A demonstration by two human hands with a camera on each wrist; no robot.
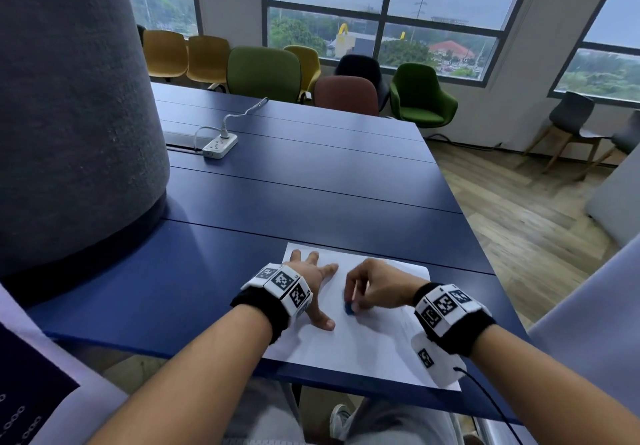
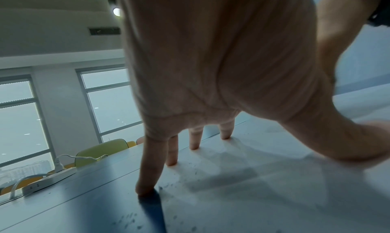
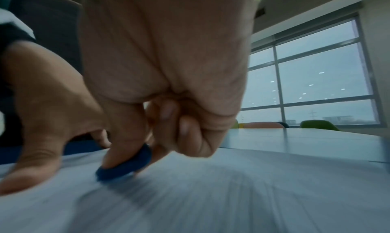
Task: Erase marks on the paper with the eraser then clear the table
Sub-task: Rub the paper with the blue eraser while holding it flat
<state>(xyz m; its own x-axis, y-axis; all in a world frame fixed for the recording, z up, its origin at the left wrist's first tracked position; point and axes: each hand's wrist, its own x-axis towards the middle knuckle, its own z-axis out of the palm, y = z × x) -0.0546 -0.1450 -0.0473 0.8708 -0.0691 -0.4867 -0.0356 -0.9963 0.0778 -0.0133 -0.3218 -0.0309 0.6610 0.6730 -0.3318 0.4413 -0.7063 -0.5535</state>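
A white sheet of paper (image 1: 374, 333) lies at the near edge of the blue table (image 1: 311, 181). My left hand (image 1: 313, 283) presses down on the sheet's left part with straight, spread fingers (image 2: 147, 178). My right hand (image 1: 367, 288) pinches a small blue eraser (image 1: 349, 307) and holds it against the middle of the paper. In the right wrist view the eraser (image 3: 126, 161) is blurred on the paper (image 3: 211, 195). Dark eraser crumbs (image 2: 190, 170) lie on the paper (image 2: 263, 195) near my left fingers.
A white power strip (image 1: 220, 145) with a cable sits far back on the table, left of centre. A large grey felt column (image 1: 69, 115) rises at the left. Coloured chairs (image 1: 263, 73) stand beyond the far edge. Wooden floor (image 1: 519, 219) lies to the right.
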